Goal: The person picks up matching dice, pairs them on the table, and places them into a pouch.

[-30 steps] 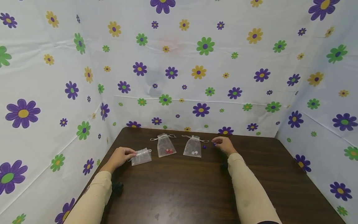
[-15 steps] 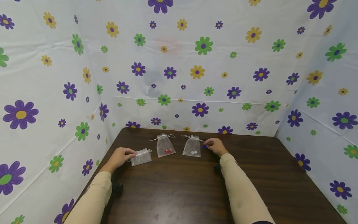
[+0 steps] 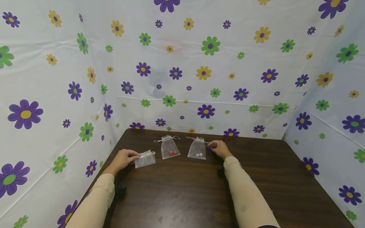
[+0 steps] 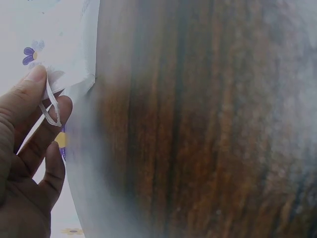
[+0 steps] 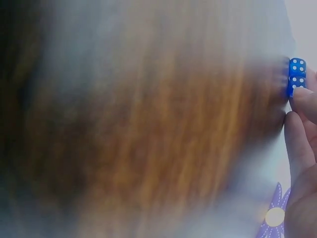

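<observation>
At the table's left, my left hand [image 3: 122, 161] pinches the top of a small sheer white drawstring bag [image 3: 145, 159] between thumb and fingers. The bag's white cord loop [image 4: 52, 111] hangs over the fingers in the left wrist view. My right hand [image 3: 221, 149] is at the back of the table, pinching at two blue dice [image 3: 209, 148]. Seen from the right wrist, the dice [image 5: 297, 68] sit against each other, white pips showing, with my thumb on the nearer one.
Just left of the right hand lies a sheer drawstring bag [image 3: 197, 148] with white dice [image 3: 199, 155] inside. Another sheer bag [image 3: 169, 146], with red dice [image 3: 173, 153], lies to its left. Flowered cloth [image 3: 182, 76] walls surround the brown table [image 3: 176, 186].
My right hand has moved left with one blue die, bringing it up against the other blue die. The left hand keeps its pinch on the bag and has not moved.
</observation>
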